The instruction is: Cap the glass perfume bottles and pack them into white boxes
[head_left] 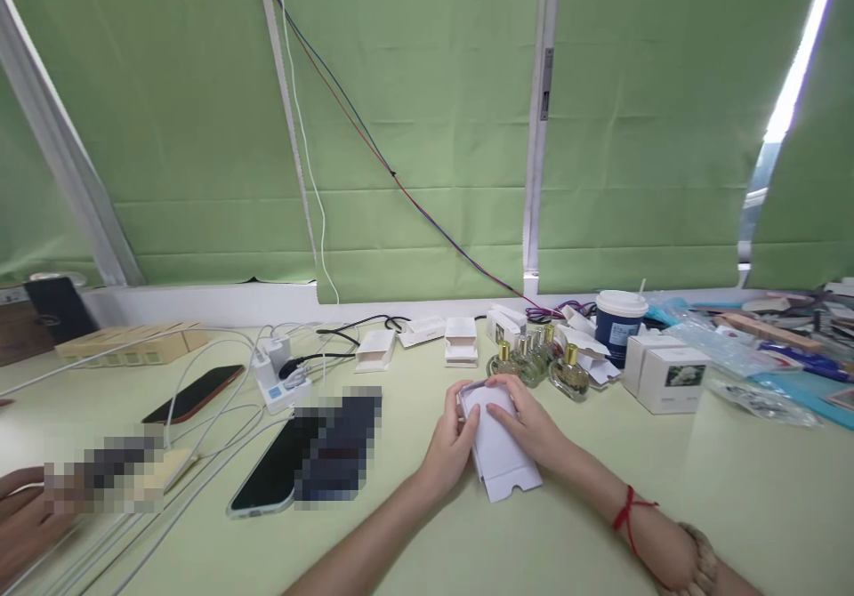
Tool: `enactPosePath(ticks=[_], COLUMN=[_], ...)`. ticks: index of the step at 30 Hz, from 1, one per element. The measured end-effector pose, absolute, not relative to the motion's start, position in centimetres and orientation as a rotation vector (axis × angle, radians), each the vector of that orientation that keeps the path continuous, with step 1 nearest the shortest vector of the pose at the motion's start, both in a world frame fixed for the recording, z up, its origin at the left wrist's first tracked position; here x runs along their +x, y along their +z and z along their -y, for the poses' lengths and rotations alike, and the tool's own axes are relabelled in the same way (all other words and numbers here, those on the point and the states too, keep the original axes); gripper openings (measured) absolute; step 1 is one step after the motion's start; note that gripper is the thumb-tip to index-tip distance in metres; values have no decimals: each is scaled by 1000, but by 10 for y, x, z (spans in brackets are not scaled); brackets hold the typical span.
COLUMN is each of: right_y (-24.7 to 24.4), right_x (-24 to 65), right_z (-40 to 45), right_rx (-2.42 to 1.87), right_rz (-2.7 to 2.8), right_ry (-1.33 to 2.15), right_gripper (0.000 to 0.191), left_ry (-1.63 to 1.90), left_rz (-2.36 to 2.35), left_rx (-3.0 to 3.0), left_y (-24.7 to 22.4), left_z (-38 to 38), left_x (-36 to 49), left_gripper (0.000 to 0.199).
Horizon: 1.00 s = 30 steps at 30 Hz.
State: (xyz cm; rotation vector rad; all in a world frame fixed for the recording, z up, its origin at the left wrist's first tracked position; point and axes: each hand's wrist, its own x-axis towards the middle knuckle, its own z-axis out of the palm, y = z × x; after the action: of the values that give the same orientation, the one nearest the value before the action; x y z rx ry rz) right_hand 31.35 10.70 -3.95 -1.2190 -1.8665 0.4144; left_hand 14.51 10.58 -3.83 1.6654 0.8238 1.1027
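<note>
My left hand (452, 443) and my right hand (535, 422) both hold a small white cardboard box (499, 440) just above or on the table. Each hand grips one side, with the thumbs lying on the top face. A notched flap (513, 484) sticks out at the end closest to me. What is inside the box, if anything, is hidden. Beyond my hands stand several glass perfume bottles (569, 374) with gold caps. Small white cartons (461, 343) lie behind them, some with their flaps open.
White boxes with a flower picture (672, 380) and a dark blue cup (619, 327) stand right. Phones (267, 471), a power strip (284, 391) and loose cables lie left. Another person's hand (30, 520) is at the left edge. Plastic bags (727, 338) clutter the far right.
</note>
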Motion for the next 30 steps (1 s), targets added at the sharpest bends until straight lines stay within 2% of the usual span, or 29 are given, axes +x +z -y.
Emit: enactPosePath(ticks=[4,10,15,19,30], right_y=[-36,-30,-41,-43,-45], right_x=[318,319,318,308,298], right_z=[-109,-105,-110,-111,-107], right_rx=[-1213,-1454,-1119,-1022,-1009], right_rz=[1897,1966,1769,1650,1592], right_ry=[386,266,532,654,617], right_gripper=[24,32,25,31,32], left_ry=[1066,1084,976,957,961], left_rz=[-807,-765,-813,-796,-842], left_rx=[1648,1579,1646,1769,1954], left_y=[-35,-33,-40,-45,-58], left_z=[-104,-103,-107,-111,-117], left_x=[146,148,148,146,143], left_gripper=[46,49,51,46,48])
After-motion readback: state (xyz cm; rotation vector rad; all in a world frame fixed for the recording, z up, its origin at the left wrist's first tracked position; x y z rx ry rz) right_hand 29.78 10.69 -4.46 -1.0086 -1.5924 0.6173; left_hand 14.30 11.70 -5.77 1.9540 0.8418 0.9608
